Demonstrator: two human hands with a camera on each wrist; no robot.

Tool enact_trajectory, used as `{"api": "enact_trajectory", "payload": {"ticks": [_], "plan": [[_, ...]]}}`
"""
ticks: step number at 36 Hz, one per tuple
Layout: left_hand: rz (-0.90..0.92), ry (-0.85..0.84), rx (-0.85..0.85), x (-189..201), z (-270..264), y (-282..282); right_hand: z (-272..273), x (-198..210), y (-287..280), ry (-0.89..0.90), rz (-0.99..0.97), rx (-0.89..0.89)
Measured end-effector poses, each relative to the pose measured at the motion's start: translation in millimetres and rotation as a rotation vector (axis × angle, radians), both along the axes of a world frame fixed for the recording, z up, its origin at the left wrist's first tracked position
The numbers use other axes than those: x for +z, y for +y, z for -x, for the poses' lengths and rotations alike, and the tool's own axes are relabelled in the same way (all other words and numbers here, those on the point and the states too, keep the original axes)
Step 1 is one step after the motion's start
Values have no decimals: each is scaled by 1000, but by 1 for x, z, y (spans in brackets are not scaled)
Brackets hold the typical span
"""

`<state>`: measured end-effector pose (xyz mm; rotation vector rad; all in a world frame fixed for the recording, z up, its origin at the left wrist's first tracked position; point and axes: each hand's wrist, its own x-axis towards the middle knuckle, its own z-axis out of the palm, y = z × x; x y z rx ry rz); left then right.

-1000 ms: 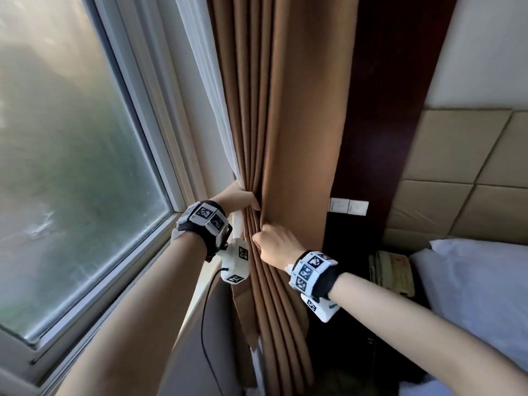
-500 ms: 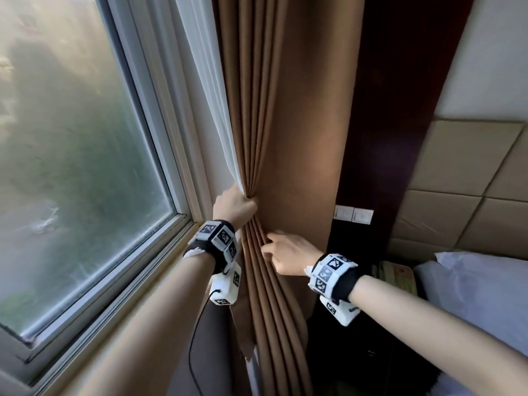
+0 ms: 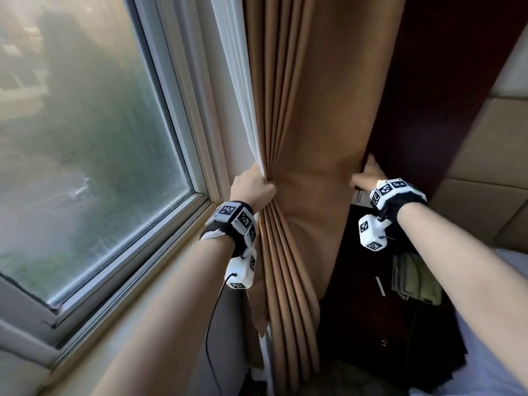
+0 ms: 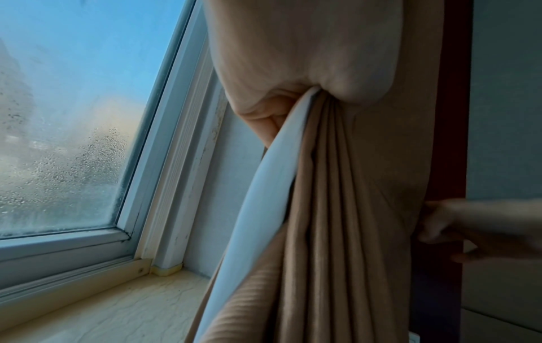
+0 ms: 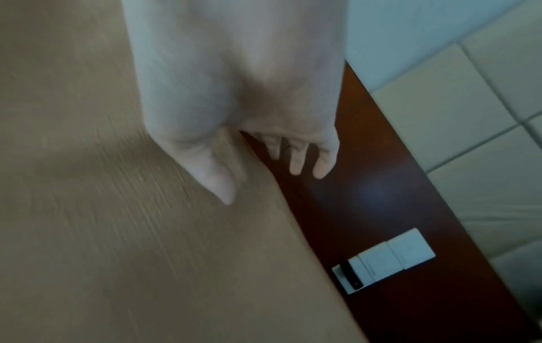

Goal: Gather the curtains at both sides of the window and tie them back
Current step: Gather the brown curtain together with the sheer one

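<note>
A brown pleated curtain hangs right of the window, with a white sheer along its window side. My left hand grips the gathered folds and the sheer together at sill height; in the left wrist view the bunched brown curtain and sheer fan out below the left hand. My right hand is at the curtain's right edge. In the blurred right wrist view the right hand has its thumb on the cloth's front and straight fingers past the edge, over dark wood.
The window and its beige sill are on the left. A dark wood panel with a white wall switch stands behind the curtain's right edge. Below are a telephone on a dark nightstand and a bed.
My right hand left the folds beside the left hand and moved right and up to the curtain's far edge. The left hand keeps its grip on the gathered folds.
</note>
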<state>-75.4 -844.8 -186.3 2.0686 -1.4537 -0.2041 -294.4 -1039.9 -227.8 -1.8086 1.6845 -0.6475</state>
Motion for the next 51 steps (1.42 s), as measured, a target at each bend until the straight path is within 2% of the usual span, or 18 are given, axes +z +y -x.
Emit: {"api": "enact_trajectory", "payload": {"ticks": [5,9,16,19,22,27,34,39,42,46,49,51], "plan": [[6,-14,0,1,2,-1,-12,4,4,-215,-20,-19],[8,-12,7,1,1,-3,-10,1,24,-135,23,-85],[20,2,14,-1,-4,-4,5,-8,80,66,167,-94],[14,-7,1,-1,-6,-4,14,-13,110,46,274,-95],[11,-15,-9,-1,-7,-3,21,-21,133,-46,345,-83],[-1,10,-27,3,-6,0,15,-28,178,-12,430,102],[-40,83,-80,7,6,13,-28,-20,205,-7,411,300],[-177,150,-133,16,12,17,-64,-16,218,-26,445,376],[-263,218,-191,25,11,17,-79,-10,219,-7,401,383],[-359,416,-377,37,5,22,-86,-9,214,106,391,436],[-280,571,-354,33,5,21,-87,-7,213,176,385,475],[-188,477,-238,25,8,18,-88,-6,212,199,378,488]]}}
